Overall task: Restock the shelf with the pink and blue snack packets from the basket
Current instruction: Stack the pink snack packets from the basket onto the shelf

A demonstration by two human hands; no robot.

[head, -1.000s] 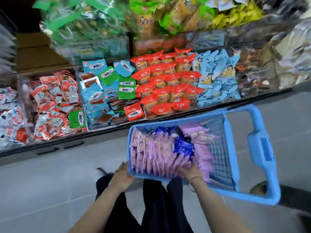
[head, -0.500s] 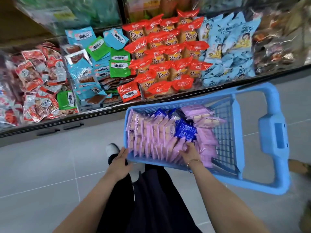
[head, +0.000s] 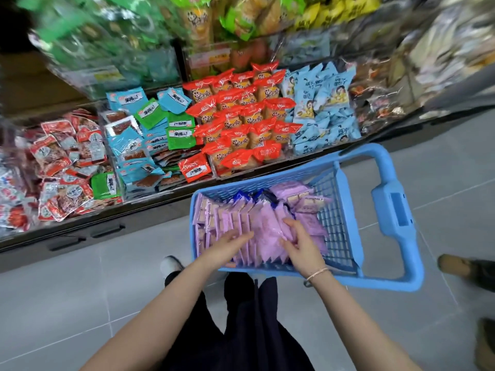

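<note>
Crouching view over a blue basket (head: 267, 271) on the grey floor (head: 80, 303), just in front of the low shelf (head: 160, 207). Pink packets (head: 267, 234) stand on edge in tight rows and fill most of the basket; a few blue packets (head: 241, 196) poke up along the far side, well away from both hands. Left hand (head: 230, 243) reaches in over the near rim, fingers straight and laid flat against the pink rows, gripping nothing. Right hand (head: 302, 246), with a bracelet (head: 317, 273) on the wrist, sits just right of it, fingers and thumb curled onto a clump of pink packets. That clump lies between the two hands. Red packets (head: 241, 116) fill the shelf bin straight ahead.
</note>
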